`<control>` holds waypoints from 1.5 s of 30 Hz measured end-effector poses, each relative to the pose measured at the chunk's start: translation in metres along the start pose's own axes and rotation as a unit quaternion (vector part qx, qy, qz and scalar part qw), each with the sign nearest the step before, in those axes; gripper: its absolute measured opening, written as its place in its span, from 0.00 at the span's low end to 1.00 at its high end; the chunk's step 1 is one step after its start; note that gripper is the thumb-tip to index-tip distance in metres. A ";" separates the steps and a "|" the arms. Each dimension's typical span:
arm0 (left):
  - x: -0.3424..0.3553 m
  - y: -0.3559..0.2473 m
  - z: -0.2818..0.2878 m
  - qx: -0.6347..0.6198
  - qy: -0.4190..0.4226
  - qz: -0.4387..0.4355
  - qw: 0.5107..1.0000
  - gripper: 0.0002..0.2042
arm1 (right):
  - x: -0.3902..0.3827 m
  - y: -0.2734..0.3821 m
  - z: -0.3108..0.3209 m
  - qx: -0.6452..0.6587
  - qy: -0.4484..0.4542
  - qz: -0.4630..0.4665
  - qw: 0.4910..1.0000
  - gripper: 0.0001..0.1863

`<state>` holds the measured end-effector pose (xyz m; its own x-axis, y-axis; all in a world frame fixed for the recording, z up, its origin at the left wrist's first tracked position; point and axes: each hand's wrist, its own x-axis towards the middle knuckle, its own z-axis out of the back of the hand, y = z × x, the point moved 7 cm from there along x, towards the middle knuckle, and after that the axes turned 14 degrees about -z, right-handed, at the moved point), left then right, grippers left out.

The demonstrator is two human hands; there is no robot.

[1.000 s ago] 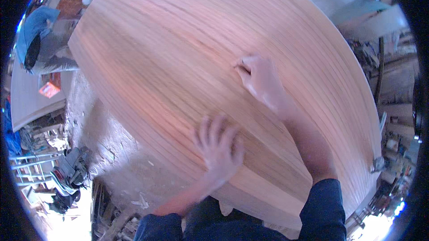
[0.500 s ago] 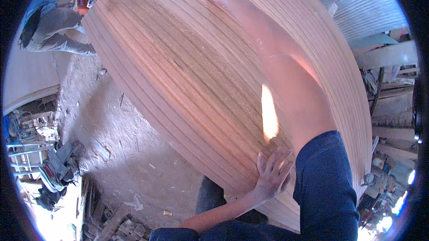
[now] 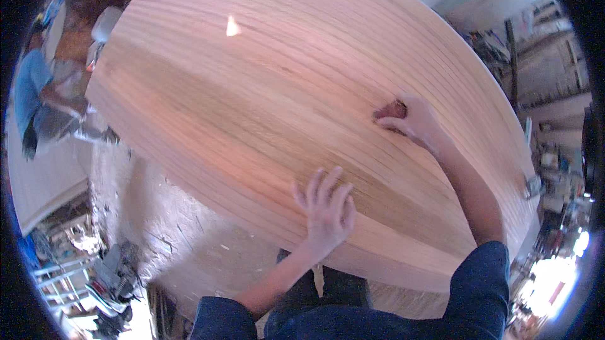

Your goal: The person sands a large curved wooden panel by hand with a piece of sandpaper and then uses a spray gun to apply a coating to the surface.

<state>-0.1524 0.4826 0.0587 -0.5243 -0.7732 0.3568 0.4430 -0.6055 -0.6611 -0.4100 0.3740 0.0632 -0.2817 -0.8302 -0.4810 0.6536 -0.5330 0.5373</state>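
A broad wooden panel [image 3: 239,113] with long striped grain fills the middle of the view. On its right part my right hand [image 3: 418,122] is closed around a piece of sandpaper [image 3: 393,110], reddish brown and seemingly folded, held against the wood. My left hand [image 3: 329,211] is nearer to me, by the front edge of the panel. Its fingers are spread over the wood and hold nothing. Whether that palm presses on the surface is hard to tell.
Another person [image 3: 38,94] in a blue top is at the far left. Behind the panel's right side lie stacked boards [image 3: 548,56]. A dusty floor [image 3: 170,214] shows at the left, with a dark machine [image 3: 113,280] beside metal bars.
My right hand has drawn back from the panel's far side toward me, still holding the sandpaper. My left hand now appears further left and higher in the view, which has also shifted.
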 end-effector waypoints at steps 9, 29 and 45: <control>0.004 -0.016 -0.003 0.093 0.030 -0.013 0.995 0.12 | -0.170 -0.213 0.085 -0.056 -0.107 -0.013 0.993 0.15; 0.008 0.057 0.051 -0.127 0.146 -0.040 0.980 0.10 | -0.015 0.104 -0.079 -0.108 -0.230 0.214 0.943 0.23; 0.047 0.215 0.170 0.118 0.093 -0.047 0.988 0.14 | 0.152 0.313 -0.208 -0.133 -0.185 0.240 0.944 0.28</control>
<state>0.0425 0.2841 0.0454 -0.6858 -0.6765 0.2682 0.5312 -0.7172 -0.4510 -0.1015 0.1148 0.0141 -0.1019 -0.9920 0.0746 0.9073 -0.0619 0.4158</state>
